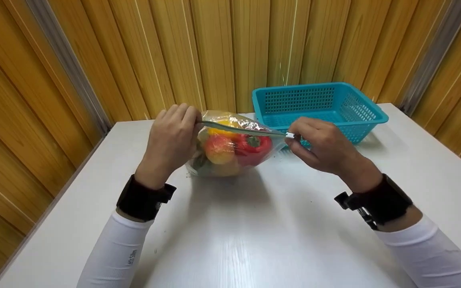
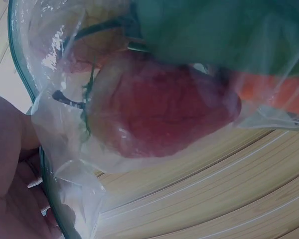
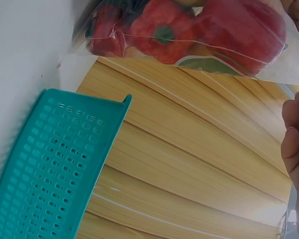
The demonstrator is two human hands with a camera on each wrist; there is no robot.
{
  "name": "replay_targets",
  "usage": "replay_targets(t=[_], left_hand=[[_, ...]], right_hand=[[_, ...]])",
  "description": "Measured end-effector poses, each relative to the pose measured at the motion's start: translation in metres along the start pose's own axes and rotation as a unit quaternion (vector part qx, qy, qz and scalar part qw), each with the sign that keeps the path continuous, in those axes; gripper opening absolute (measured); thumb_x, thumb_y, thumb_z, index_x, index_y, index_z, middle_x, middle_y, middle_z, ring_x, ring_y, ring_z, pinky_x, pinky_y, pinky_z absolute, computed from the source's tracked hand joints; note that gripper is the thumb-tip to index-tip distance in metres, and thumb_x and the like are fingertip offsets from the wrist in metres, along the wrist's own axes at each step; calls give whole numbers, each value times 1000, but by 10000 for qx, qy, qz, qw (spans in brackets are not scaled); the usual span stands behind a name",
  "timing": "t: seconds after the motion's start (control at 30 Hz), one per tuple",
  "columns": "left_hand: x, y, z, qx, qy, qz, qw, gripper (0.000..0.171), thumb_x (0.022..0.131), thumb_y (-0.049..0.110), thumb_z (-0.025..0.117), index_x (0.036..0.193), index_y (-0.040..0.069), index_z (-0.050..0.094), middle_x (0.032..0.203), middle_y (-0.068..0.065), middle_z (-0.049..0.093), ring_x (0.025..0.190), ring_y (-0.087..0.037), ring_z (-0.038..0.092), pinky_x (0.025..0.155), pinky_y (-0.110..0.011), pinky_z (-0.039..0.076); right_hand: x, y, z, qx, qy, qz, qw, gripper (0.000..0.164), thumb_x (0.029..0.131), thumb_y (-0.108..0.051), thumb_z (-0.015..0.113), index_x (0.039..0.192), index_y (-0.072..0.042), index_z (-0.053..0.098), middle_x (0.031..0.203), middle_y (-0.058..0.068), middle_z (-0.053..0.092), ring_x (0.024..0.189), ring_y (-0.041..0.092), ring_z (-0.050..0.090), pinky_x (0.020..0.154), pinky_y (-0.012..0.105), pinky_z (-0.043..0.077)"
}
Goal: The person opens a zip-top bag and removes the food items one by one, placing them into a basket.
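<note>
A clear zip bag (image 1: 202, 168) full of produce sits at the middle of the table, its green-edged zip strip (image 1: 238, 129) stretched between both hands. My left hand (image 1: 173, 134) grips the strip's left end with curled fingers. At the other end, my right hand (image 1: 321, 143) pinches a white slider (image 1: 290, 135) between thumb and forefinger. Inside the bag show a red bell pepper (image 1: 260, 154), a red-and-yellow round fruit (image 1: 219, 149) and something yellow (image 1: 223, 127). Through the plastic, the left wrist view shows a red piece (image 2: 164, 107) with a green cap and dark stem.
A turquoise perforated basket (image 1: 368, 120) stands at the back right, just behind my right hand. The white table (image 1: 230, 236) runs back to yellow wood-look panels (image 1: 210, 52). Black bands with small cameras circle both wrists, above white sleeves.
</note>
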State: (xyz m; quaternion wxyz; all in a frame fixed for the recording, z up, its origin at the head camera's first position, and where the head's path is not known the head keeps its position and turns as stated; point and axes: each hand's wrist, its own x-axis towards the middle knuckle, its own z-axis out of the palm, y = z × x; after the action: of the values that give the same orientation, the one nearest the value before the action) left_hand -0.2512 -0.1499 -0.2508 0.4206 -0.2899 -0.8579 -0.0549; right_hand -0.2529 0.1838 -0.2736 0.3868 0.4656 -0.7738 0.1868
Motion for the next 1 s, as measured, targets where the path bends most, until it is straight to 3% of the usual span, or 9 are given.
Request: replay_targets(t=[0.2, 0.33, 0.47, 0.53, 0.7, 0.8, 1.0], left_hand=[[-1, 4, -2, -408, -81, 641, 9971, 7, 90, 2, 64, 92, 7, 59, 81, -5, 55, 74, -22, 53, 63, -33, 40], [-2, 10, -6, -547, -334, 826, 9945, 7, 90, 4, 63, 96, 7, 62, 85, -4, 61, 79, -22, 58, 68, -35, 47], [-1, 23, -14, -545, -725, 973, 9911, 15, 85, 10, 60, 100, 9, 64, 90, -4, 64, 84, -22, 60, 74, -36, 50], [-1, 34, -20, -473, -769, 1133, 9894, 18, 83, 16, 60, 100, 10, 64, 91, -4, 64, 83, -21, 58, 72, -35, 49], [-1, 69, -28, -500, -335, 1616, 9850, 22, 89, 31, 66, 98, 11, 65, 88, 0, 64, 82, -19, 58, 66, -32, 45], [-3, 86, -27, -590, -103, 1814, 9816, 23, 92, 32, 68, 98, 10, 66, 88, 0, 64, 85, -20, 60, 72, -32, 49], [-6, 99, -22, -474, 167, 1996, 9786, 20, 97, 25, 63, 102, 6, 65, 92, -3, 66, 89, -20, 62, 81, -28, 54]], right_hand=[[-2, 5, 0, -173, -30, 97, 9998, 10, 86, -2, 68, 90, -4, 58, 77, 6, 60, 69, 16, 55, 60, 29, 50], [-2, 5, -2, -330, -180, 238, 9990, 12, 86, -3, 70, 92, -5, 60, 78, 7, 62, 70, 17, 57, 62, 30, 52], [-1, 2, -1, -440, -289, 276, 9982, 12, 87, -5, 71, 91, -6, 60, 78, 7, 62, 70, 19, 58, 64, 30, 53], [0, -1, 1, -451, -296, 244, 9982, 11, 86, -5, 71, 89, -6, 61, 77, 6, 62, 70, 18, 57, 63, 30, 53], [5, -13, 5, -438, -290, 68, 9986, 10, 84, -3, 70, 85, -6, 60, 75, 4, 62, 67, 17, 56, 61, 29, 51], [7, -22, 7, -445, -244, -143, 9986, 10, 83, -3, 69, 84, -7, 61, 74, 3, 62, 64, 16, 53, 58, 27, 49], [13, -43, 11, -207, -152, -745, 9969, 5, 84, -5, 68, 84, -6, 63, 77, 3, 63, 66, 17, 57, 60, 29, 49]])
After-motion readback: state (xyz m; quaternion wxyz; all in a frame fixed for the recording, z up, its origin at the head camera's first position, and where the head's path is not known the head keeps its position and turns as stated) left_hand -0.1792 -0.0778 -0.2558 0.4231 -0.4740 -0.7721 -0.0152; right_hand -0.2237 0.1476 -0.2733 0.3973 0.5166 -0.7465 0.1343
